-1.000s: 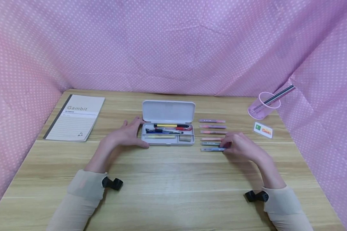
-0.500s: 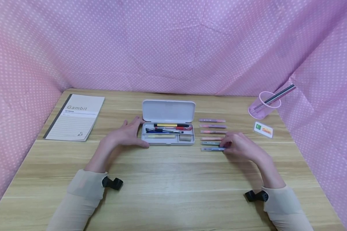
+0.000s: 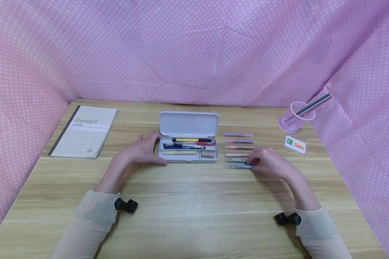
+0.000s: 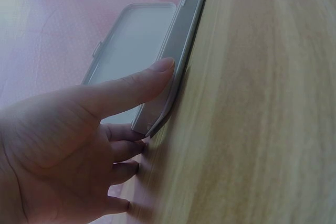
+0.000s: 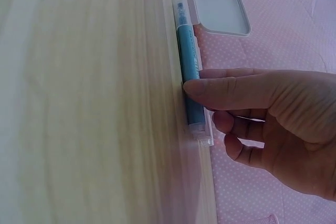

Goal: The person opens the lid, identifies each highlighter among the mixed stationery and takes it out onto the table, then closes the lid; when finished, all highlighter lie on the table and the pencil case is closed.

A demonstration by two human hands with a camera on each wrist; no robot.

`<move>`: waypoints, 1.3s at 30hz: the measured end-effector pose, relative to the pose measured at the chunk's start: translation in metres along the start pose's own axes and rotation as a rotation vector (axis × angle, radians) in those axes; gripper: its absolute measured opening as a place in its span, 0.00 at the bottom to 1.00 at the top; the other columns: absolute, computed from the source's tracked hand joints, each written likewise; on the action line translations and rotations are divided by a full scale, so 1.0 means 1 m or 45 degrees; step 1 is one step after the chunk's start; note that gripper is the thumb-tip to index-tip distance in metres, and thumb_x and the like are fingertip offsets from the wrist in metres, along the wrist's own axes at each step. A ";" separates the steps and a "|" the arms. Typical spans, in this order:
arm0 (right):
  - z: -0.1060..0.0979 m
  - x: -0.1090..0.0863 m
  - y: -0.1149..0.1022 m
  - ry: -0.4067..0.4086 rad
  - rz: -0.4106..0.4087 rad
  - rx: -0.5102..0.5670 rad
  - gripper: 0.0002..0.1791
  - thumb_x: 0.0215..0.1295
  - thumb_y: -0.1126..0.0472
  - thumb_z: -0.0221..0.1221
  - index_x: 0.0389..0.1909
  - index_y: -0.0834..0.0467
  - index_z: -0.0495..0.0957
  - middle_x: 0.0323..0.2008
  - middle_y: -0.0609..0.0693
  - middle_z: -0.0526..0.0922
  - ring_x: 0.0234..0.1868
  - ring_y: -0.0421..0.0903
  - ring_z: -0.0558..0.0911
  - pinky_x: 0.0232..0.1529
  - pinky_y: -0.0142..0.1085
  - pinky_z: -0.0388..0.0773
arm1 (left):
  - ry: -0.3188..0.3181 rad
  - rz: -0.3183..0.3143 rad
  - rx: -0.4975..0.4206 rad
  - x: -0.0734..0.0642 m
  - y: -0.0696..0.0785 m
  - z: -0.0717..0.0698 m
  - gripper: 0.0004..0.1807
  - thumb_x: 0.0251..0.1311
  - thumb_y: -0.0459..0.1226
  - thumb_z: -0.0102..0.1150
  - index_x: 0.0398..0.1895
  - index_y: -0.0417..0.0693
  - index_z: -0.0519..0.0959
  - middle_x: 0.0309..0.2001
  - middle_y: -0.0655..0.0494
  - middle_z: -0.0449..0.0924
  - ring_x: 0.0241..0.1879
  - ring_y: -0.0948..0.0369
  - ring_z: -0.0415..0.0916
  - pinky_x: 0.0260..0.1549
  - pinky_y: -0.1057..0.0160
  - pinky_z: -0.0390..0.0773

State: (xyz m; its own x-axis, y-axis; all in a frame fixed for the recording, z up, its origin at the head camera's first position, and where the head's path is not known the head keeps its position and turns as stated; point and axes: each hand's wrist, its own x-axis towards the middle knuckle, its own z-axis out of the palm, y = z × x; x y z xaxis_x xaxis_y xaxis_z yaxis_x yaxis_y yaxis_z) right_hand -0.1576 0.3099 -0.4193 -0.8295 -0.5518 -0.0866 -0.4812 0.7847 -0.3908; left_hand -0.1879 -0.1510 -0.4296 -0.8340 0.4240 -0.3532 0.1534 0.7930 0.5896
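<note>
A white pencil case [image 3: 188, 160] lies with its lid raised in the head view. My left hand [image 3: 142, 149] holds its left end, thumb [image 4: 163, 66] on the front wall and the other fingers at the side. Pens sit in its rear section; a pale yellow marker [image 3: 180, 153] and a grey block [image 3: 207, 154] lie in front compartments. Right of the case, several capped markers are laid in a column. My right hand [image 3: 269, 162] pinches the nearest one, a blue marker [image 5: 188, 51], at its right end, thumb across the barrel. A green marker [image 3: 235, 160] lies just behind it.
A notebook [image 3: 84, 133] lies at the far left of the wooden table [image 3: 188, 212]. At the back right, a pink mesh pen cup [image 3: 290, 122] leans outward with striped pencils [image 3: 312, 105] inside. A small white card-like item [image 3: 295, 144] lies before it. Pink dotted cloth [image 3: 194, 54] surrounds the table.
</note>
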 end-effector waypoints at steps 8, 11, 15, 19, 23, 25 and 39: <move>-0.001 0.000 0.000 0.004 0.000 0.003 0.12 0.53 0.70 0.73 0.36 0.52 0.89 0.35 0.43 0.86 0.37 0.38 0.83 0.40 0.34 0.84 | 0.004 -0.003 -0.013 0.000 0.001 0.000 0.59 0.49 0.56 0.77 0.78 0.43 0.54 0.84 0.34 0.33 0.83 0.37 0.32 0.80 0.33 0.26; -0.001 0.000 -0.001 0.003 -0.001 0.006 0.12 0.53 0.70 0.73 0.36 0.52 0.89 0.35 0.43 0.86 0.37 0.38 0.83 0.40 0.34 0.84 | 0.002 -0.007 -0.013 0.000 0.001 0.000 0.59 0.49 0.56 0.77 0.78 0.43 0.54 0.84 0.34 0.33 0.83 0.37 0.32 0.80 0.33 0.26; -0.001 0.000 -0.001 0.001 0.003 0.031 0.13 0.53 0.70 0.73 0.36 0.51 0.88 0.36 0.43 0.87 0.37 0.38 0.84 0.40 0.33 0.84 | 0.001 -0.004 -0.017 -0.001 0.001 0.000 0.59 0.49 0.56 0.77 0.77 0.43 0.54 0.84 0.34 0.33 0.83 0.37 0.31 0.80 0.33 0.26; -0.001 0.001 -0.002 -0.001 0.026 0.061 0.13 0.53 0.70 0.72 0.36 0.51 0.87 0.35 0.43 0.87 0.36 0.38 0.83 0.39 0.32 0.84 | 0.000 -0.001 -0.016 -0.001 0.000 -0.001 0.59 0.49 0.56 0.76 0.78 0.43 0.54 0.84 0.34 0.32 0.83 0.37 0.31 0.80 0.33 0.26; -0.001 0.002 -0.004 -0.002 0.049 0.068 0.11 0.54 0.68 0.72 0.37 0.51 0.87 0.35 0.42 0.88 0.36 0.36 0.83 0.40 0.32 0.84 | -0.003 -0.003 -0.013 -0.001 0.001 -0.001 0.59 0.49 0.57 0.76 0.78 0.43 0.54 0.84 0.34 0.32 0.83 0.38 0.30 0.80 0.34 0.26; -0.001 0.003 -0.006 0.012 0.050 0.066 0.10 0.55 0.66 0.73 0.38 0.51 0.87 0.35 0.42 0.88 0.36 0.36 0.83 0.40 0.33 0.85 | -0.005 -0.005 -0.010 -0.001 0.001 0.000 0.60 0.49 0.57 0.76 0.78 0.44 0.54 0.84 0.34 0.32 0.83 0.38 0.30 0.80 0.33 0.26; 0.007 0.060 -0.063 0.207 -0.170 0.136 0.14 0.61 0.60 0.72 0.48 0.56 0.86 0.42 0.48 0.89 0.41 0.42 0.86 0.44 0.42 0.88 | -0.006 -0.023 -0.009 0.000 0.001 -0.001 0.60 0.49 0.57 0.77 0.78 0.45 0.53 0.84 0.34 0.32 0.83 0.35 0.32 0.80 0.32 0.26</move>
State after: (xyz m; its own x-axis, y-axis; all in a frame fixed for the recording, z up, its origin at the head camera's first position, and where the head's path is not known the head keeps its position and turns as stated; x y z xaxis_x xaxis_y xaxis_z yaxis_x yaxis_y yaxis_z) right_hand -0.1753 0.2252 -0.4062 -0.7994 -0.5891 0.1179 -0.5641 0.6684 -0.4847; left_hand -0.1876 -0.1508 -0.4286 -0.8341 0.4119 -0.3670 0.1349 0.7973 0.5883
